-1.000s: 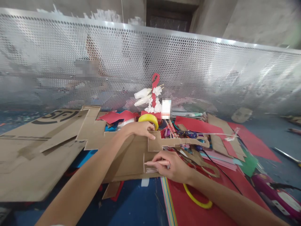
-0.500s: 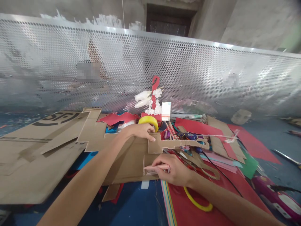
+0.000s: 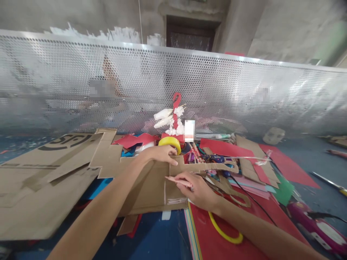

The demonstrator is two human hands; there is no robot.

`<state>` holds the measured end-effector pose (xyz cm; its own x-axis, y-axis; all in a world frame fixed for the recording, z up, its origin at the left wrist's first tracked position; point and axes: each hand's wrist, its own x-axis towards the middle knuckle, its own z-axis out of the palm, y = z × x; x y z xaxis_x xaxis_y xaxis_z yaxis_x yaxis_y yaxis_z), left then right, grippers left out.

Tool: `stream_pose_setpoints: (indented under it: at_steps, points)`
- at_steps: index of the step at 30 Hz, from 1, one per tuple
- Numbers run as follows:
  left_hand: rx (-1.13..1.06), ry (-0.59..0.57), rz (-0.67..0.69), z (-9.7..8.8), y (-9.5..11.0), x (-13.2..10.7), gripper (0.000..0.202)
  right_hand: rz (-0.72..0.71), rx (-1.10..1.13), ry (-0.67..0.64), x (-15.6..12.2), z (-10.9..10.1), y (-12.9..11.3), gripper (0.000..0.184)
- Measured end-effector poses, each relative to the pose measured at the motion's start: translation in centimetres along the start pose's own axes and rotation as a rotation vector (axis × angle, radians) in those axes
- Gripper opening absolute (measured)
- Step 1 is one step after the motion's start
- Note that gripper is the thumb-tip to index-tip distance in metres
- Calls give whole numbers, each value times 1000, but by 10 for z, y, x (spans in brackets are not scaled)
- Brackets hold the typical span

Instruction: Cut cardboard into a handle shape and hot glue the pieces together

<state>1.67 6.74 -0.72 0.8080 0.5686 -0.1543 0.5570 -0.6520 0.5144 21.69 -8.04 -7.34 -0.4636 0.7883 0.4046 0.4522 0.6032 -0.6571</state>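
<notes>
your left hand (image 3: 164,155) lies over a cut-out cardboard shape (image 3: 104,160), along the far edge of the brown cardboard sheet (image 3: 143,195); its thumb and fingers are apart, with the thumb tip down on the cut-out. your right hand (image 3: 197,189) is over the right part of the sheet, fingers closed around a pink pencil (image 3: 183,181) – its tip is at the top of a pale upright line on the sheet, just short of the cut-out. a cluster of pale strokes (image 3: 176,200) sits near the sheet's near right corner.

just beyond the sheet, beside your left hand, is a yellow roll of tape (image 3: 171,141). farther beyond it stands a red hooked piece with white flowers (image 3: 175,121), in front of a perforated metal panel (image 3: 146,79). to the left of the sheet lies a large cardboard piece (image 3: 38,202) (the one with black lettering). to its near right is a stack of red paper (image 3: 214,245) – a yellow ring (image 3: 232,240) lies on it, partly under your right forearm. well to the right of the sheet is a purple device (image 3: 309,224) with a dark cord.
</notes>
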Motion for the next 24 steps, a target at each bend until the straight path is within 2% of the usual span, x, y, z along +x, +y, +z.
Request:
stream_pose_setpoints:
  at_steps: [6,18,21,24]
  points:
    - [-16,1,10,1,-2,0,38,23,21,-14,0,1,-1,15]
    - [-23,22,-32,1,-1,-2,51,50,44,-27,-1,-2,-5,14]
    - [3,22,-27,2,-4,-1,50,74,114,-53,0,-9,-8,9]
    - [35,31,-52,3,-10,0,48,40,206,-72,4,-31,-12,13]
